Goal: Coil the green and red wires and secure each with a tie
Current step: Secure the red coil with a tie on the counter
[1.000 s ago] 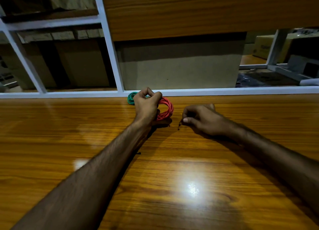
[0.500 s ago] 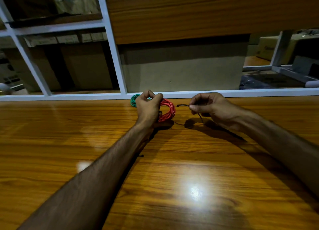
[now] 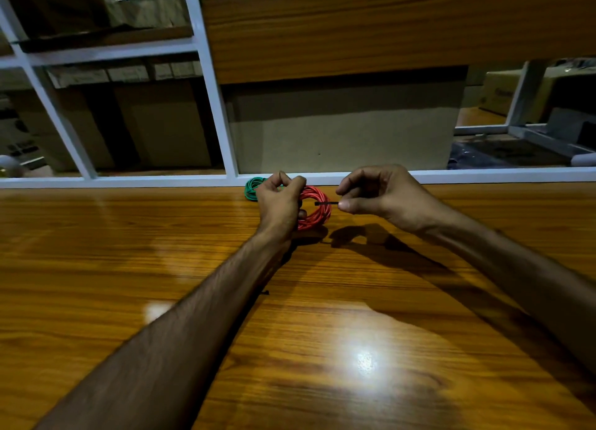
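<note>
While the left hand (image 3: 280,204) is gripping the red wire coil (image 3: 317,208) upright to keep its loops bunched, the right hand (image 3: 375,194) is pinching a black tie (image 3: 325,203) against the strands just beyond its fingertips, the green wire coil (image 3: 252,188) lying behind the left fingers.

Near the middle of the frame, the left hand (image 3: 280,204) grips a red wire coil (image 3: 317,208) held upright on the glossy wooden table (image 3: 96,268). The right hand (image 3: 380,194), just to its right, pinches a thin black tie (image 3: 325,203) whose free end lies across the coil's right side. A green wire coil (image 3: 252,188) lies behind the left hand, by the white shelf frame (image 3: 219,113).
</note>
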A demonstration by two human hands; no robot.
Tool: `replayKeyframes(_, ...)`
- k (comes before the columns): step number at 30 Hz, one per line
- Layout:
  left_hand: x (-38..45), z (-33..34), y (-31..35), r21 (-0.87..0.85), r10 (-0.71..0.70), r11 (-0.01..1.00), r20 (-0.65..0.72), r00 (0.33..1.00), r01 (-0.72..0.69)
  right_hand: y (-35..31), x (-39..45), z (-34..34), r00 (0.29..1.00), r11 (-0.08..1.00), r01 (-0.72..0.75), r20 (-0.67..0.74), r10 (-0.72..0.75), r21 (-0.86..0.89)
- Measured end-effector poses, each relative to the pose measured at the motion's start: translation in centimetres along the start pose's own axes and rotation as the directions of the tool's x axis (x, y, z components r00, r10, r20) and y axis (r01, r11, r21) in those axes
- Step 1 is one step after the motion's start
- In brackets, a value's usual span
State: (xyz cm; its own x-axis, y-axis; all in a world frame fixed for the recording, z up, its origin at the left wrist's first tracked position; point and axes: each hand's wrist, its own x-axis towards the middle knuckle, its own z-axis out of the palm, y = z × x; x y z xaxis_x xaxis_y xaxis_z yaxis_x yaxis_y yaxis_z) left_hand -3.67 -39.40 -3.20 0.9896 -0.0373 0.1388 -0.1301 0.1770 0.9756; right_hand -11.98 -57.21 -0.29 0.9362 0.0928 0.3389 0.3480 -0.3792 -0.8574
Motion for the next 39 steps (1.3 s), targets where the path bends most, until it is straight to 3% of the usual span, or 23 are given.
replayKeyframes(10, -0.1, 0.6, -0.4, 0.08, 0.114, 0.99, -0.018, 0.993, -0.112, 0.2, -0.2, 1.3, 0.993, 0.954, 0.061, -0.076, -0.086, -0.292)
replayKeyframes(20, 0.0, 0.7, -0.7, 0.061, 0.085, 0.995, -0.046, 0.995, -0.082, -0.7, 0.0, 2.2, 0.98, 0.811, 0.115, -0.066, -0.186, -0.574)
replayKeyframes(24, -0.1, 0.9, -0.8, 0.035, 0.088, 0.996, -0.037, 0.995, -0.086, -1.1, -0.2, 2.8, 0.972, 0.773, 0.097, -0.108, -0.209, -0.627)
replayKeyframes(28, -0.1, 1.2, -0.9, 0.047, 0.144, 0.989, -0.053, 0.988, -0.141, -1.1, -0.6, 2.8, 0.95, 0.67, 0.026, -0.19, -0.248, -0.742)
replayKeyframes(32, 0.0, 1.3, -1.1, 0.043, 0.164, 0.986, -0.055, 0.985, -0.162, -0.5, -0.6, 3.1, 0.935, 0.666, -0.013, -0.246, -0.257, -0.746)
replayKeyframes(39, 0.2, 1.7, -1.6, 0.049, 0.2, 0.979, -0.076, 0.977, -0.197, 0.1, -0.4, 3.7, 0.922, 0.788, -0.009, -0.311, -0.232, -0.616)
